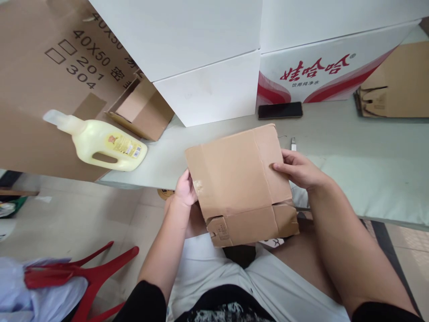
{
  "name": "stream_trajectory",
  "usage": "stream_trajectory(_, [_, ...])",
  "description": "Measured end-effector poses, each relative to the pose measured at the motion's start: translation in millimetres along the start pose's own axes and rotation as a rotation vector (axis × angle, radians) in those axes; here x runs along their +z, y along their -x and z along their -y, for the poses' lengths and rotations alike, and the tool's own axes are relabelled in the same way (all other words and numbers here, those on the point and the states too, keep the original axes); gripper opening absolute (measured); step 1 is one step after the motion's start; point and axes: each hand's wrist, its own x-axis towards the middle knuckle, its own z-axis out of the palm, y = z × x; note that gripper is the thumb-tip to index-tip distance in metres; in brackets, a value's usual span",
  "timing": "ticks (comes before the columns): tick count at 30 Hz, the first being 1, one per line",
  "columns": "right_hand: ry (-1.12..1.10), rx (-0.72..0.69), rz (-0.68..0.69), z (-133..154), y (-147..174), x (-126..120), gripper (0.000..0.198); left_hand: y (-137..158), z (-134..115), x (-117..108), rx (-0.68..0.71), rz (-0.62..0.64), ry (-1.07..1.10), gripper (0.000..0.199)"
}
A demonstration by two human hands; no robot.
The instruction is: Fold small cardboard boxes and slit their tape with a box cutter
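The creased brown cardboard piece (231, 174) lies between the fingers of the two hands, spanning the gap above the lap and the near edge of the worktop (362, 174). The left hand (186, 190) grips its left edge, some of its fingers hidden behind the board; the right hand (300, 170) clamps its right edge, thumb on the upper face. A small flap with a printed mark hangs nearer the body than either set of fingers.

Containers: beyond and to the left of the left fingers, a handled bottle (89, 141) of pale yellow contents; just beyond the bottle, a small open carton (161, 109), its interior only partly visible. Beyond both sets of fingers, white boxes (214, 91) and a red-and-white carton (311, 74), contents hidden. Past the right fingers, a dark phone (280, 110) rests before that carton.
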Motion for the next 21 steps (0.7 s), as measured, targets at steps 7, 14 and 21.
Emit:
stream_trajectory(7, [-0.047, -0.016, -0.117, 0.3, -3.3, 2.2, 0.047, 8.3, 3.6, 8.9, -0.162, 0.086, 0.000, 0.055])
stream_trajectory(14, [-0.071, -0.022, -0.303, -2.7, -5.0, -3.5, 0.040, -0.5, 5.5, 15.1, -0.065, -0.059, 0.080, 0.039])
stream_trajectory(21, [-0.179, 0.021, -0.177, 2.3, 0.1, -10.2, 0.067, -14.8, 0.3, 7.1, 0.075, -0.250, 0.284, 0.020])
